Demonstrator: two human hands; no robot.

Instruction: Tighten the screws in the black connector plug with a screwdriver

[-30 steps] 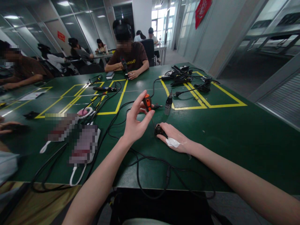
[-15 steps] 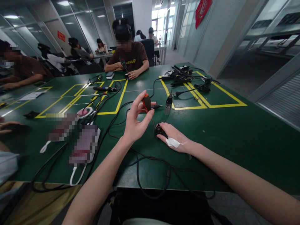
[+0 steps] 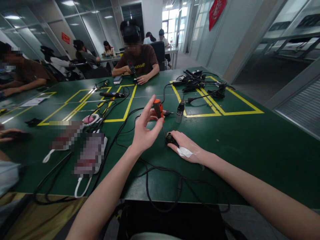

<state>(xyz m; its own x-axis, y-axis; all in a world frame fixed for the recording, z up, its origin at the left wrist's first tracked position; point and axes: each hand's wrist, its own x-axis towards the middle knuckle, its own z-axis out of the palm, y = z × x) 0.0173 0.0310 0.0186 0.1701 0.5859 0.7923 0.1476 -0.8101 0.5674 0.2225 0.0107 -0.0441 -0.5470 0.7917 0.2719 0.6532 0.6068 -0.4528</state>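
Orange-and-black handled small screwdriver pinched upright in the left hand, shaft dropping to the small black round connector pressed to the green table under the right hand. Risk: a tilted tip could slip off toward those steadying fingers.

Green table w/ yellow tape boxes: black cables, mic capsule, chargers.

Glass-walled workshop: taped green workbench, cables, seated workers.
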